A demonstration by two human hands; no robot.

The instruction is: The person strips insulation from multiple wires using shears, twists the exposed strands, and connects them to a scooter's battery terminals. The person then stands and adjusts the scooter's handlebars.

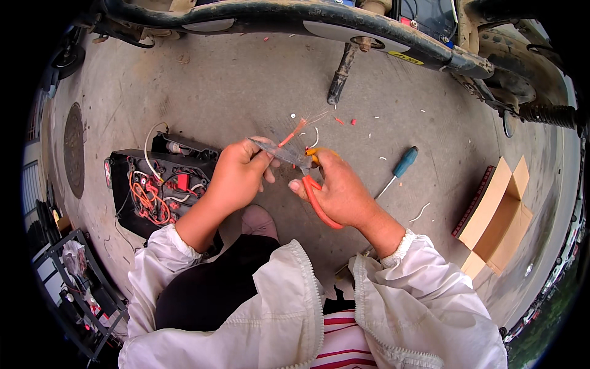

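In the head view, my left hand [246, 172] pinches a red cable [286, 138] whose end fans out in fine bare strands. My right hand [341, 194] grips grey-bladed shears [276, 150] with red and yellow handles; the long blade lies across the cable, close to my left thumb and fingertips. Left of my hands, an open black casing [138, 209] holds tangled red, orange, white and black wires. A blue-handled screwdriver [404, 161] lies on the concrete to the right of my right hand. Small cut wire pieces [420, 212] are scattered about.
A scuffed black vehicle frame [258, 18] with a downward leg [341, 77] spans the top. An open cardboard box [498, 227] is at the right, a round metal cover [75, 154] at the left, and a dark rack [74, 295] with bags at the lower left.
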